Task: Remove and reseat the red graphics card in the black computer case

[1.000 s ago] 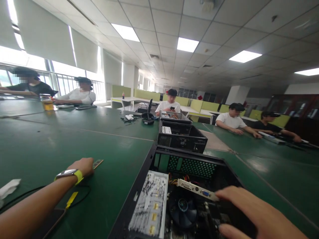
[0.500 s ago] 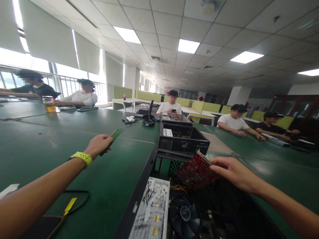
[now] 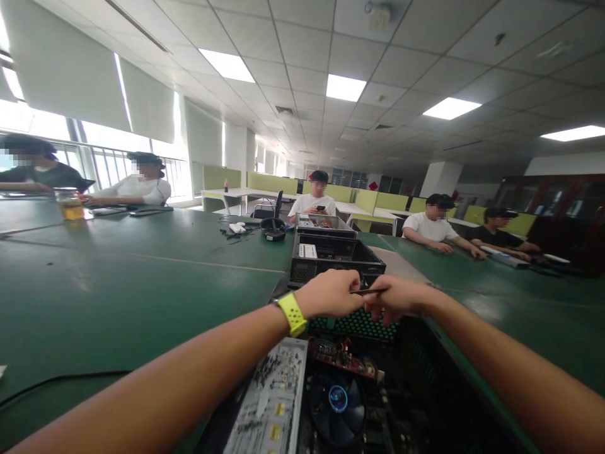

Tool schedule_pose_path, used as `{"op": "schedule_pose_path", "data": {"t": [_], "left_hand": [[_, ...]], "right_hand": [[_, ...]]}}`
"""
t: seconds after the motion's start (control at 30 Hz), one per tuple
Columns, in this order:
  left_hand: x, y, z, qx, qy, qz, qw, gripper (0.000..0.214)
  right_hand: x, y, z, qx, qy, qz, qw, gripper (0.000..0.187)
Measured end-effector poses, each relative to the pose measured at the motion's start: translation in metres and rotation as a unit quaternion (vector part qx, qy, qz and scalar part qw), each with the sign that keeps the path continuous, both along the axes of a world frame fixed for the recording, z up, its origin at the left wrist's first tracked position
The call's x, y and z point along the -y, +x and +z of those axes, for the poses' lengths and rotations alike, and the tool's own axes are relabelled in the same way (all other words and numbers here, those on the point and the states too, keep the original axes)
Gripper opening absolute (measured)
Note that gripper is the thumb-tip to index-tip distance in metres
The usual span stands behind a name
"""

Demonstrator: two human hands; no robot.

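Observation:
My left hand (image 3: 331, 294), with a yellow-green watch strap at the wrist, is closed on one end of a thin stick seen edge-on, a RAM stick (image 3: 370, 291). The other end is pinched in my right hand (image 3: 401, 297). Both hands hover over the far end of an open black computer case (image 3: 472, 384). Inside that case are a cooling fan (image 3: 338, 403), a scratched silver drive box (image 3: 271, 397) on the left, and a red circuit card (image 3: 343, 359) lying just beyond the fan. The fingertips on the stick are partly hidden.
Another open black case (image 3: 309, 271) and a further one (image 3: 326, 224) stand beyond. On the green table (image 3: 142, 302) are a black round item (image 3: 273, 229), small white parts (image 3: 237, 227), a drink cup (image 3: 73, 205) and a black cable (image 3: 61, 378). Several people sit around the table.
My left hand has swung right with the RAM stick to meet my right hand. My right hand has let go of the red card, which now lies in the case, and grips the stick.

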State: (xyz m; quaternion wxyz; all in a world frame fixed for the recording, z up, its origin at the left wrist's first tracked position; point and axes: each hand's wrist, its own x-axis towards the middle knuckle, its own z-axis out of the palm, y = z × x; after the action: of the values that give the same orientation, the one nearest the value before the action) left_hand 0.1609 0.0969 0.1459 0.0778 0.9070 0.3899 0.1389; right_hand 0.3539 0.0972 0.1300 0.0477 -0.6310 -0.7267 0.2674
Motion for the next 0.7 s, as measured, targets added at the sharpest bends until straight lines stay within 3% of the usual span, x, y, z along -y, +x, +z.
{"op": "schedule_pose_path", "data": {"t": [0.13, 0.23, 0.43, 0.6, 0.7], "left_hand": [[-0.016, 0.024, -0.022, -0.064, 0.014, 0.016, 0.998, 0.028], [-0.023, 0.018, -0.034, -0.109, 0.011, -0.003, 0.994, 0.028], [-0.015, 0.009, -0.041, -0.151, 0.045, -0.028, 0.987, 0.037], [-0.009, 0.009, -0.042, -0.181, 0.049, -0.076, 0.979, 0.037], [-0.009, 0.008, -0.044, -0.201, 0.046, -0.099, 0.973, 0.032]], "right_hand": [[-0.007, 0.002, 0.0, -0.101, 0.045, -0.035, 0.993, 0.03], [0.0, 0.011, -0.008, -0.114, 0.046, 0.007, 0.992, 0.035], [0.008, 0.008, 0.0, 0.027, 0.056, 0.121, 0.991, 0.041], [0.019, -0.012, -0.006, 0.175, 0.078, 0.12, 0.974, 0.024], [0.03, -0.021, -0.014, 0.215, 0.085, 0.121, 0.965, 0.015]]}}
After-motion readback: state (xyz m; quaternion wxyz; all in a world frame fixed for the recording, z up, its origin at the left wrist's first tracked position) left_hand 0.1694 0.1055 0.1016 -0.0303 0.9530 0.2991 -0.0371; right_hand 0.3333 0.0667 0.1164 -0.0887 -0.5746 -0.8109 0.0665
